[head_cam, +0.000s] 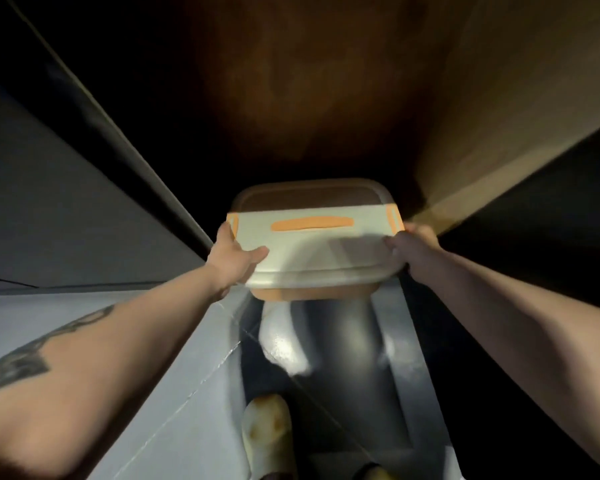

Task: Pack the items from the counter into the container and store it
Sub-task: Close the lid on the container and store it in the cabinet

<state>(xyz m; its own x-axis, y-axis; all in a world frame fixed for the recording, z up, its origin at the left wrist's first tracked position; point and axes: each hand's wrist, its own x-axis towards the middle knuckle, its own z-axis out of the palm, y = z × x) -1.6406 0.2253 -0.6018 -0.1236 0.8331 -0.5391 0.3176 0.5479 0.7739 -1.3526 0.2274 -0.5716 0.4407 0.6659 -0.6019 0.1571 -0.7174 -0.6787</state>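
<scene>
A pale rectangular container [312,251] with an orange handle strip, orange side clips and an orange base is held out in front of me, its lid closed. My left hand [234,256] grips its left edge, thumb on the lid. Over on the right edge, my right hand [413,249] grips with curled fingers. The far half of the container lies in the shadow of a dark cabinet opening [309,98] with a brown wooden inside.
An open cabinet door [499,133] stands at the right, a dark panel [66,168] at the left. Below lies a grey tiled floor [174,393], with my foot in a light slipper [267,434] at the bottom.
</scene>
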